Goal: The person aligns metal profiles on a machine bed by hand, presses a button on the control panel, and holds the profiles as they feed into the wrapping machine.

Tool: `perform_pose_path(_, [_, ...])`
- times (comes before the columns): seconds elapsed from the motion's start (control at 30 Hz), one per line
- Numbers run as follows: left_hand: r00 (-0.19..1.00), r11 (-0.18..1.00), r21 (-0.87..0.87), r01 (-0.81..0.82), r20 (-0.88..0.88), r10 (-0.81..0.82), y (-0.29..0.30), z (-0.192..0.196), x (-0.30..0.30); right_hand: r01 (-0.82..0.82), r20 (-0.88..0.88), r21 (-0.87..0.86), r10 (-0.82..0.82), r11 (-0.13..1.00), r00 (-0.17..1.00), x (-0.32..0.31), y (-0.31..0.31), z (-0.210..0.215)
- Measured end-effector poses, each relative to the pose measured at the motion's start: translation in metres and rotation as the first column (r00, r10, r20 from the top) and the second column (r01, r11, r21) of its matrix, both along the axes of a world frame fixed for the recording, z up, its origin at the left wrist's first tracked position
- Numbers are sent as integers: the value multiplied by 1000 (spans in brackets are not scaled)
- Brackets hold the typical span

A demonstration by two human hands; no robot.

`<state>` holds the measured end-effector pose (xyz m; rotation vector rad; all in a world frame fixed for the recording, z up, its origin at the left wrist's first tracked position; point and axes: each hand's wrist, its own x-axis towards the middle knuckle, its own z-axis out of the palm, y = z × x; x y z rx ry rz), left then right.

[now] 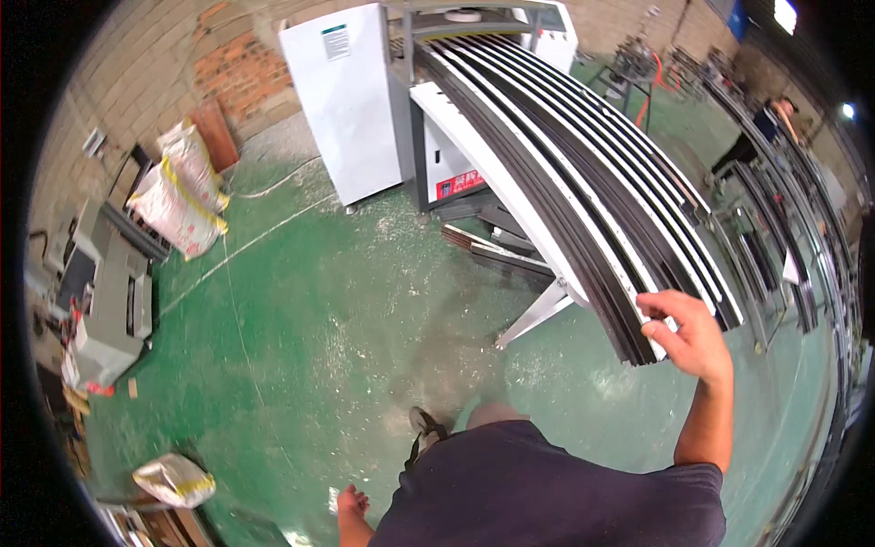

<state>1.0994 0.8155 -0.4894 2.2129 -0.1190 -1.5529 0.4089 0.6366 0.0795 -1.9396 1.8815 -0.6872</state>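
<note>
Long black and white profile strips (pixel 547 150) lie side by side on a white machine table (pixel 501 173), their near ends overhanging its edge. My right hand (pixel 693 337) is over these ends, beside a white strip. Its thumb and forefinger are bent and apart, with part of the strip showing between them; no firm grip is visible. Low at my left side hangs my left hand (pixel 353 501), fingers loosely bent and apart, with nothing seen in it.
The table joins a white machine cabinet (pixel 351 109); its splayed leg (pixel 533 314) stands on the green floor. Offcut strips (pixel 501 251) lie beneath. White sacks (pixel 178 210) and a grey machine (pixel 114 310) are at left. Far right, a person (pixel 770 128) stands near racks of profiles (pixel 775 214).
</note>
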Motion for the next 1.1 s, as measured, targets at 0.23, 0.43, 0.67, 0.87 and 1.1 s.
perform_pose_path(0.23, [982,947,-260,189,22,-189,-293,77,-8,230,-46,-127,-237,965,970,16,-26,-7])
perform_pose_path(0.43, [938,731,-591,341,162,-307,-500,184,-116,350,-70,-203,-370,915,926,-32,-85,-29])
perform_pose_path(0.67, [747,469,-607,642,357,-561,-625,318,-232,317,-258,-266,-384,910,887,-106,-192,-43])
perform_pose_path(0.87, [652,268,-604,751,611,-450,-741,417,-303,430,-349,-223,-484,875,803,-163,-212,-58])
perform_pose_path(1.1, [395,-253,-575,778,761,-515,-855,461,-452,597,-427,-167,-603,785,674,-184,-206,-75])
